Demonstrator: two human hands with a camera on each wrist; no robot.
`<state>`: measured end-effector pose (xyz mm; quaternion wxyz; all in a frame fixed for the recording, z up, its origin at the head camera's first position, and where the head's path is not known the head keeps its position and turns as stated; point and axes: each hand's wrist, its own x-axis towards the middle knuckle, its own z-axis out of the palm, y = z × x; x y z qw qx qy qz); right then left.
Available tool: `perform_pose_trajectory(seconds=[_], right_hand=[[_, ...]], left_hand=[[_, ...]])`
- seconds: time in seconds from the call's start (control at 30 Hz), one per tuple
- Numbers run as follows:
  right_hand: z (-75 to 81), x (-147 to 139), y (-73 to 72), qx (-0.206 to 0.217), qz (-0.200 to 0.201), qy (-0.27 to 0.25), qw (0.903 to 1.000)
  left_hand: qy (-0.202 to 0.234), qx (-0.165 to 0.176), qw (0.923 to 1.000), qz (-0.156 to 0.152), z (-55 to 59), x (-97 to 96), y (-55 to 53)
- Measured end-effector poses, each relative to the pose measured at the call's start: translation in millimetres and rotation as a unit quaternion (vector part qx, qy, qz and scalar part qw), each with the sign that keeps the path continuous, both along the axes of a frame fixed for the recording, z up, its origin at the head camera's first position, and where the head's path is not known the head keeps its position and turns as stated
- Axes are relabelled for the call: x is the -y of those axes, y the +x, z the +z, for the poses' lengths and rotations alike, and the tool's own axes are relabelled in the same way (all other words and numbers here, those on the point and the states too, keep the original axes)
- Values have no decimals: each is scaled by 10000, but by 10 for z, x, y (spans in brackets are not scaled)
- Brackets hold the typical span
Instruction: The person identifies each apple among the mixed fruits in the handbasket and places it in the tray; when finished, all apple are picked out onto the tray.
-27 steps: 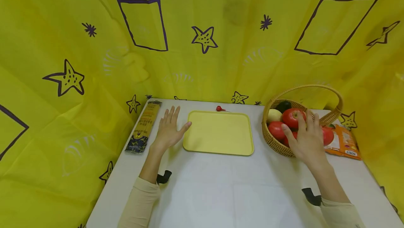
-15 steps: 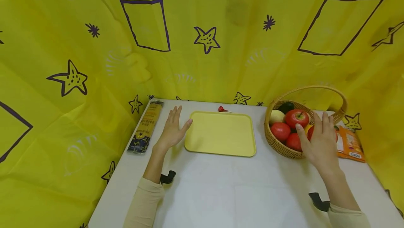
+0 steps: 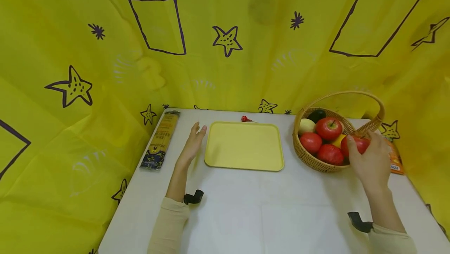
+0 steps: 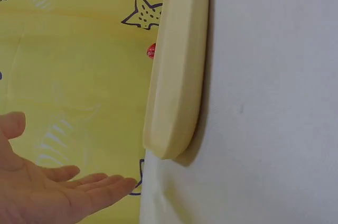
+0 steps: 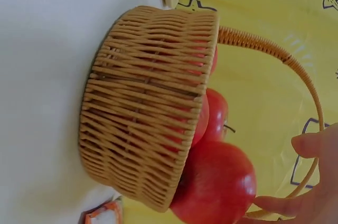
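My right hand (image 3: 374, 164) is at the right side of the wicker basket (image 5: 142, 102), thumb and fingers spread over a round red fruit (image 5: 216, 184). In the right wrist view a fingertip lies at the fruit's edge, while the thumb stands apart from it; whether the finger touches cannot be told. Several other fruits fill the basket, among them a red apple (image 3: 329, 128) with a stem, a pale round one (image 3: 307, 126) and a dark green one (image 3: 317, 115). My left hand (image 3: 192, 143) holds nothing and hovers left of the yellow tray (image 3: 244, 146), fingers extended.
A long yellow and dark blue packet (image 3: 159, 140) lies at the table's left edge. Behind the tray is a red-wrapped lollipop (image 3: 245, 118). An orange packet (image 3: 395, 158) sits right of the basket, partly hidden by my hand. Yellow patterned cloth (image 3: 225, 78) backs the table.
My right hand has shifted right from above the basket's middle to its right side, uncovering the fruit. My left hand has turned, its fingers now seen more edge-on.
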<state>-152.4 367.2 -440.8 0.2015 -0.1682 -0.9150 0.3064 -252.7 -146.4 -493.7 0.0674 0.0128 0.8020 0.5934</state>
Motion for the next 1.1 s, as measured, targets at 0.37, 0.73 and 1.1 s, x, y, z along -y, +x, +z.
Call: perform_pose_trajectory(seconds=[0.37,0.73,1.1], right_hand=[[-96,-228,-69,279,-623,-1181,9906],[9,-353,-109,41,-929,-4459,8902],[87,-459,-61,402,-544,-4825,8733]], left_hand=[[1009,714,9920,250,-134,26,-11],[1643,814,9823,395,-308,25,32],[2243,691,9709,474,-462,-9,74]])
